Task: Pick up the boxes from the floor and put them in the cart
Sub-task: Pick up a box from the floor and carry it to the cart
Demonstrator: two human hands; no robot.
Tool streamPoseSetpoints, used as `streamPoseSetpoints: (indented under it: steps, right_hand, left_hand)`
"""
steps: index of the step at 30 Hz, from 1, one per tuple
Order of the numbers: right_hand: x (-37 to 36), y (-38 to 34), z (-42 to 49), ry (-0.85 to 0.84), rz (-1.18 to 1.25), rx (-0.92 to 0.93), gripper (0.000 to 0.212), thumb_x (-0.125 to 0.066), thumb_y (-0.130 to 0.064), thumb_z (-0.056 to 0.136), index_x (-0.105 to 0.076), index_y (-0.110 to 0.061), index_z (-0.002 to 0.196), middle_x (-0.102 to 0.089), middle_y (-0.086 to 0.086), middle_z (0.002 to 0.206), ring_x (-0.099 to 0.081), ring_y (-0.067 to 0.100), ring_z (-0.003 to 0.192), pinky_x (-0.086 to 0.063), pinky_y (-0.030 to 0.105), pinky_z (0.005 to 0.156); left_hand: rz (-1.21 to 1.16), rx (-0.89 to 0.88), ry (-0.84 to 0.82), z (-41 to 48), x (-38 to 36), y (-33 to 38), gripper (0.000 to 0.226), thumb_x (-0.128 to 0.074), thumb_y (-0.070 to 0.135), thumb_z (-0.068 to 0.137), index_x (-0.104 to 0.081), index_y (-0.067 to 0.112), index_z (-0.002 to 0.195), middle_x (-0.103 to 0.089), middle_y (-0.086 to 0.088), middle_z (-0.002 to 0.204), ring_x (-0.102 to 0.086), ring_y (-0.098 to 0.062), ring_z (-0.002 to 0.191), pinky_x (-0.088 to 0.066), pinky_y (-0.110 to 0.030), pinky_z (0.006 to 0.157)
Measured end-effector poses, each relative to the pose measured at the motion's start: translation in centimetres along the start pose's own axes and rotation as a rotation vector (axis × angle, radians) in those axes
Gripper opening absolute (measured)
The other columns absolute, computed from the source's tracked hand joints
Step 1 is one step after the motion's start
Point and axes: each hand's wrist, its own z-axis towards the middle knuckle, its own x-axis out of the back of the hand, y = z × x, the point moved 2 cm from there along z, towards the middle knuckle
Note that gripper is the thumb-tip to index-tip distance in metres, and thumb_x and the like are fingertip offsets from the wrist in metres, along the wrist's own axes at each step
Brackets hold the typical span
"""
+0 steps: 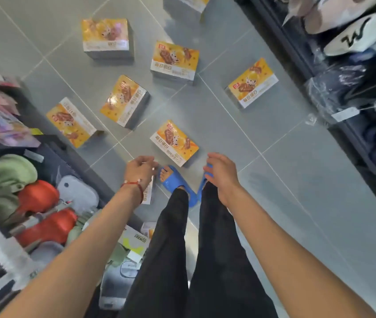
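Observation:
Several orange-and-white snack boxes lie scattered on the grey tiled floor. The nearest box [174, 142] sits just ahead of my blue slippers [175, 182]. Others lie at the left [70, 122], centre left [124, 101], centre [174, 61], right [251, 83] and far left [105, 37]. My left hand [139, 169] hangs above the floor, fingers curled loosely, with another box partly hidden beneath it. My right hand [221, 172] hovers near the nearest box, fingers bent and empty. No cart is in view.
A low shelf of slippers and sandals [37, 203] runs along my left. Dark shelves with bagged shoes [352, 72] line the right. One more box [185, 3] lies at the top edge. Open tiles stretch to the right of my legs.

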Motion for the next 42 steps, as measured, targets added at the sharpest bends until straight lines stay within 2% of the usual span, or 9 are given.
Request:
streamPoseSetpoints:
  steps: [4, 8, 11, 16, 21, 25, 30, 34, 42]
  right_hand:
    - [-1.9, 2.8, 7.3, 0.021, 0.034, -0.073, 0.025, -0.055, -0.016, 0.103, -0.063, -0.021, 0.126, -0.061, -0.005, 0.092, -0.062, 0.015, 0.089, -0.051, 0.032, 0.085]
    - [-3.6, 5.6, 14.8, 0.024, 0.063, -0.163, 0.007, -0.054, -0.02, 0.102, -0.059, -0.025, 0.101, -0.06, -0.003, 0.093, -0.064, 0.02, 0.098, -0.053, 0.036, 0.093]
    - [-4.8, 7.8, 20.3, 0.037, 0.055, -0.226, 0.019, -0.053, -0.022, 0.103, -0.058, -0.023, 0.085, -0.058, -0.003, 0.088, -0.064, 0.024, 0.105, -0.051, 0.048, 0.108]
    - [-6.6, 11.2, 28.7, 0.082, 0.044, -0.267, 0.027, -0.053, -0.026, 0.104, -0.051, -0.023, 0.077, -0.064, 0.006, 0.095, -0.062, 0.038, 0.123, -0.047, 0.058, 0.109]
    - [-8.9, 14.5, 36.9, 0.124, 0.057, -0.334, 0.046, -0.052, -0.045, 0.103, -0.06, -0.007, 0.129, -0.064, 0.013, 0.126, -0.061, 0.033, 0.118, -0.047, 0.054, 0.109]
    - [-10.9, 15.8, 42.0, 0.172, 0.084, -0.366, 0.051, -0.047, -0.06, 0.1, -0.06, -0.015, 0.12, -0.065, 0.005, 0.107, -0.062, 0.031, 0.108, -0.051, 0.053, 0.104]
    - [-12.6, 16.8, 46.3, 0.14, 0.131, -0.411, 0.072, -0.043, -0.074, 0.092, -0.064, -0.019, 0.133, -0.072, 0.012, 0.124, -0.069, 0.036, 0.111, -0.053, 0.053, 0.101]
    - [-13.1, 16.8, 47.4, 0.107, 0.141, -0.435, 0.054, -0.055, -0.06, 0.086, -0.074, -0.015, 0.108, -0.079, 0.013, 0.101, -0.077, 0.034, 0.086, -0.063, 0.055, 0.084]
    - [-10.5, 15.3, 42.7, 0.249, 0.057, -0.332, 0.049, -0.062, -0.044, 0.084, -0.061, -0.016, 0.124, -0.071, 0.014, 0.115, -0.07, 0.036, 0.1, -0.061, 0.049, 0.086]
  left_hand:
    - [0.08, 0.021, -0.006, 8.1, -2.4, -0.6, 0.023, -0.051, 0.007, 0.099, -0.064, 0.012, 0.117, -0.068, -0.007, 0.107, -0.065, -0.017, 0.083, -0.047, -0.025, 0.066]
    - [0.234, -0.023, -0.023, 16.3, -4.6, -2.2, 0.022, -0.049, 0.012, 0.099, -0.066, 0.015, 0.113, -0.072, -0.006, 0.112, -0.067, -0.021, 0.094, -0.051, -0.032, 0.083]
    - [0.328, -0.028, -0.029, 21.9, -5.9, -3.7, 0.019, -0.055, 0.015, 0.094, -0.069, 0.016, 0.108, -0.072, -0.01, 0.113, -0.067, -0.027, 0.101, -0.054, -0.039, 0.093]
    - [0.485, -0.069, -0.029, 30.4, -9.1, -5.2, 0.03, -0.061, 0.022, 0.09, -0.069, 0.012, 0.118, -0.069, -0.014, 0.122, -0.061, -0.037, 0.117, -0.048, -0.048, 0.104]
    - [0.596, -0.157, 0.042, 38.3, -12.8, -5.5, 0.054, -0.064, 0.039, 0.09, -0.056, 0.012, 0.136, -0.058, -0.01, 0.139, -0.053, -0.03, 0.128, -0.038, -0.032, 0.102]
    - [0.635, -0.233, 0.086, 43.9, -15.2, -5.6, 0.071, -0.062, 0.051, 0.088, -0.047, 0.011, 0.144, -0.051, -0.014, 0.147, -0.049, -0.033, 0.133, -0.037, -0.041, 0.11]
    - [0.643, -0.209, 0.052, 48.4, -17.8, -5.8, 0.077, -0.058, 0.065, 0.079, -0.05, 0.016, 0.137, -0.058, -0.011, 0.135, -0.054, -0.034, 0.124, -0.042, -0.04, 0.102]
    - [0.689, -0.165, 0.101, 49.3, -18.3, -5.9, 0.076, -0.058, 0.07, 0.075, -0.048, 0.018, 0.13, -0.061, -0.014, 0.127, -0.058, -0.038, 0.117, -0.046, -0.048, 0.103]
    - [0.5, -0.048, 0.071, 42.4, -15.2, -6.8, 0.057, -0.064, 0.058, 0.068, -0.048, 0.028, 0.114, -0.061, -0.007, 0.112, -0.061, -0.034, 0.105, -0.05, -0.046, 0.099]
